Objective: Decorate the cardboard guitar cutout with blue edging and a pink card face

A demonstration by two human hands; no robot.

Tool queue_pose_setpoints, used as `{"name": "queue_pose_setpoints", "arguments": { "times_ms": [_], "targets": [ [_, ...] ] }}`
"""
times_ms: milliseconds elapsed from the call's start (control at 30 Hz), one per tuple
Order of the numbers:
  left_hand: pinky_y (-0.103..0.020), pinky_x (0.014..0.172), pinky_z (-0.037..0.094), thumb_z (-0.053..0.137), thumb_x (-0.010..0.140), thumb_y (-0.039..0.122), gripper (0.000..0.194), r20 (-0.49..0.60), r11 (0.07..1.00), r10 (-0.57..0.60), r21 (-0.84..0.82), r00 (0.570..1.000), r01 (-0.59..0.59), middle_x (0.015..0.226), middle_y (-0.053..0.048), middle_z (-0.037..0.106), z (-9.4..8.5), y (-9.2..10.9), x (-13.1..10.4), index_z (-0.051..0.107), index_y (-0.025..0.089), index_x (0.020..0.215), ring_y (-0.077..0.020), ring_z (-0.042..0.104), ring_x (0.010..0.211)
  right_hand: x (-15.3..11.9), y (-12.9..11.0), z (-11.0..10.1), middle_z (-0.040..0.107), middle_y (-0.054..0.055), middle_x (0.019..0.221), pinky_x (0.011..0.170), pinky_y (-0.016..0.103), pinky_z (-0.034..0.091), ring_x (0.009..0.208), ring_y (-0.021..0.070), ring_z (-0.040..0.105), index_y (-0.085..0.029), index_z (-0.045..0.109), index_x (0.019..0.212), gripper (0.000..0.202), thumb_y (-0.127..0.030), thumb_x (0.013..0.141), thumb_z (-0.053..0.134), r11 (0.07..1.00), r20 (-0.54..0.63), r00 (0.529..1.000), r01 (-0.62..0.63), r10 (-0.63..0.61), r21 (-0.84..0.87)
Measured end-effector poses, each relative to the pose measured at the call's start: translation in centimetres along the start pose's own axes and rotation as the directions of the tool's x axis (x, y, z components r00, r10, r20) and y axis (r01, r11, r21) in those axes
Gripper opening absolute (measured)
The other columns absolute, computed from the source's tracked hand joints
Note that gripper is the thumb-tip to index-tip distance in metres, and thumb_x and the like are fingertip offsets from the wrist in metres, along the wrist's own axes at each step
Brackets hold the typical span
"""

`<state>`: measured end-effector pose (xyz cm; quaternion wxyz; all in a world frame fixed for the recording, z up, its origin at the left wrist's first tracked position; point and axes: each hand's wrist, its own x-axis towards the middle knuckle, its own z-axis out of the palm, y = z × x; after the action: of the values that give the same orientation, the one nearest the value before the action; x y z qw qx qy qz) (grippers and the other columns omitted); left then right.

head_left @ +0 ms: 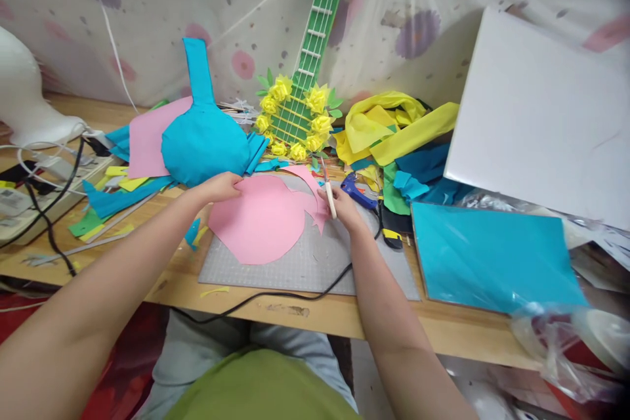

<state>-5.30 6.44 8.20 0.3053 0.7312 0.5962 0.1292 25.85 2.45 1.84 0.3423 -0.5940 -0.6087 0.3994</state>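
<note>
A large pink sheet [266, 223], cut to a rounded outline, lies on the grey cutting mat [315, 269]. My left hand [226, 188] grips the sheet at its upper left edge, its fingertips partly hidden. In my right hand [342, 203] is a pair of scissors [327, 189] with white handles, its blades pointing up and away from me. A curved pink offcut [306, 178] runs along the sheet's right side close to the scissors. Whether the blades touch the pink material, I cannot tell.
Behind stand a blue guitar-like shape [204, 138] and a green guitar [315, 46] with yellow flowers. A blue glue gun [358, 191] and a utility knife [392, 238] lie right. A black cable [275, 294] crosses the front edge. Blue sheets [492, 256] lie far right.
</note>
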Motion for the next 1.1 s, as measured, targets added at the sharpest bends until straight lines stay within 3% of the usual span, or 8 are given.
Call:
{"name": "queue_pose_setpoints", "arguments": {
  "times_ms": [100, 200, 400, 533, 700, 800, 933, 1100],
  "targets": [
    [-0.021, 0.045, 0.028, 0.063, 0.046, 0.022, 0.007, -0.073, 0.996, -0.017, -0.089, 0.997, 0.010, 0.050, 0.002, 0.054, 0.2, -1.0, -0.7, 0.059, 0.017, 0.049, -0.0139, 0.047, 0.051, -0.2, -0.2, 0.7, 0.054, 0.002, 0.076, 0.059, 0.025, 0.036, 0.072, 0.0161, 0.048, -0.017, 0.052, 0.093, 0.049, -0.061, 0.071, 0.048, 0.999, -0.101, 0.994, -0.044, 0.043, -0.006],
    [-0.021, 0.050, 0.036, 0.067, 0.047, 0.028, 0.023, -0.151, 0.942, -0.090, -0.333, 0.984, 0.035, 0.061, 0.002, 0.061, 0.6, -2.7, -2.0, 0.065, 0.016, 0.066, -0.0160, 0.053, 0.060, -0.6, -0.2, 1.4, 0.055, 0.003, 0.079, 0.062, 0.026, 0.037, 0.074, 0.0168, 0.049, -0.018, 0.053, 0.088, 0.047, -0.062, 0.069, 0.050, 1.000, -0.165, 0.986, -0.023, 0.026, 0.021],
    [-0.025, 0.057, 0.044, 0.074, 0.041, 0.027, 0.041, -0.186, 0.584, -0.246, -0.812, 0.951, -0.008, 0.068, -0.001, 0.066, 3.1, -5.7, -4.0, 0.063, 0.013, 0.078, -0.0143, 0.056, 0.058, -1.1, -0.8, 1.7, 0.057, 0.005, 0.081, 0.062, 0.027, 0.037, 0.072, 0.0188, 0.051, -0.018, 0.052, 0.086, 0.044, -0.060, 0.069, 0.052, 0.999, -0.268, 0.963, -0.037, 0.032, -0.014],
    [-0.029, 0.069, 0.048, 0.076, 0.040, 0.020, 0.046, -0.189, 0.395, -0.191, -0.913, 0.963, -0.101, 0.076, -0.004, 0.069, 4.0, -6.2, -4.0, 0.064, 0.014, 0.083, -0.0184, 0.063, 0.071, -1.0, -1.8, 1.4, 0.059, 0.009, 0.080, 0.060, 0.029, 0.034, 0.071, 0.0212, 0.053, -0.019, 0.053, 0.083, 0.039, -0.056, 0.070, 0.055, 0.954, -0.305, 0.950, -0.153, 0.070, -0.260],
    [-0.031, 0.082, 0.048, 0.073, 0.043, 0.013, 0.047, -0.177, 0.283, -0.133, -0.950, 0.975, -0.134, 0.085, -0.006, 0.071, 4.1, -6.3, -3.6, 0.064, 0.015, 0.089, -0.0215, 0.063, 0.089, -0.7, -3.0, 2.6, 0.061, 0.011, 0.079, 0.060, 0.030, 0.035, 0.074, 0.0230, 0.056, -0.020, 0.054, 0.077, 0.028, -0.047, 0.072, 0.057, 0.902, -0.292, 0.956, -0.152, 0.031, -0.404],
    [-0.031, 0.084, 0.048, 0.070, 0.047, 0.011, 0.042, -0.195, 0.236, -0.165, -0.960, 0.967, -0.154, 0.087, -0.005, 0.071, 4.2, -6.4, -3.5, 0.064, 0.016, 0.088, -0.0207, 0.063, 0.093, -0.3, -3.5, 4.4, 0.060, 0.008, 0.077, 0.062, 0.031, 0.040, 0.075, 0.0218, 0.057, -0.020, 0.051, 0.075, 0.031, -0.051, 0.070, 0.057, 0.954, -0.310, 0.947, -0.164, 0.081, -0.251],
    [-0.030, 0.089, 0.047, 0.066, 0.051, 0.010, 0.037, -0.263, 0.195, -0.234, -0.956, 0.936, -0.220, 0.092, -0.004, 0.070, 4.5, -6.3, -3.3, 0.062, 0.019, 0.087, -0.0195, 0.060, 0.101, 0.1, -3.9, 6.8, 0.060, 0.006, 0.080, 0.057, 0.029, 0.046, 0.068, 0.0170, 0.059, -0.021, 0.043, 0.082, 0.041, -0.056, 0.067, 0.059, 0.945, -0.245, 0.949, -0.120, 0.200, 0.304],
    [-0.030, 0.095, 0.044, 0.061, 0.055, 0.008, 0.041, -0.314, 0.137, -0.244, -0.948, 0.918, -0.288, 0.102, -0.002, 0.068, 5.6, -4.4, -2.9, 0.061, 0.023, 0.092, -0.0182, 0.053, 0.113, -0.5, -4.8, 8.5, 0.060, 0.005, 0.078, 0.061, 0.028, 0.049, 0.070, 0.0162, 0.061, -0.020, 0.041, 0.076, 0.043, -0.053, 0.062, 0.065, 0.851, -0.127, 0.991, 0.023, 0.051, 0.525]
  ]
}}
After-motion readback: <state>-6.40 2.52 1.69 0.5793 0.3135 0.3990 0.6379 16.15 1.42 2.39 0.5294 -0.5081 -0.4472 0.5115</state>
